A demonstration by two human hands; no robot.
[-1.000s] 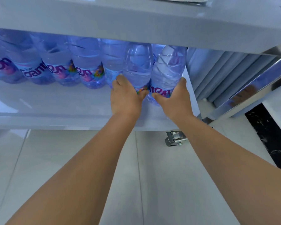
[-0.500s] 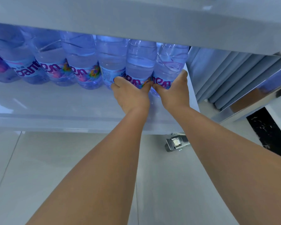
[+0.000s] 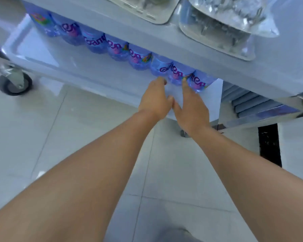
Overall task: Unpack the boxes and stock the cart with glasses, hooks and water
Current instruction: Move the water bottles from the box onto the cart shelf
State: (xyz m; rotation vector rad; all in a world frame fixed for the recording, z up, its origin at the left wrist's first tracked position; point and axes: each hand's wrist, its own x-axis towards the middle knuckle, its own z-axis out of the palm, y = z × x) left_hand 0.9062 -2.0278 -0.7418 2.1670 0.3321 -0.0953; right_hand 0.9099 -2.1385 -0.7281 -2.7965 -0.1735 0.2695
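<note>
A single head-worn view looks steeply down from above and in front of the cart [image 3: 164, 41], close to it. The cart's shelves cross the upper frame, tilted; below the cart lies floor [image 3: 42, 137].

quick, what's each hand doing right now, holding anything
Left hand: open, holds nothing; fingertips near the water bottles on the cart's lower shelf.
Right hand: open, fingers straight, a fingertip at a bottle's base, no grip.
</note>
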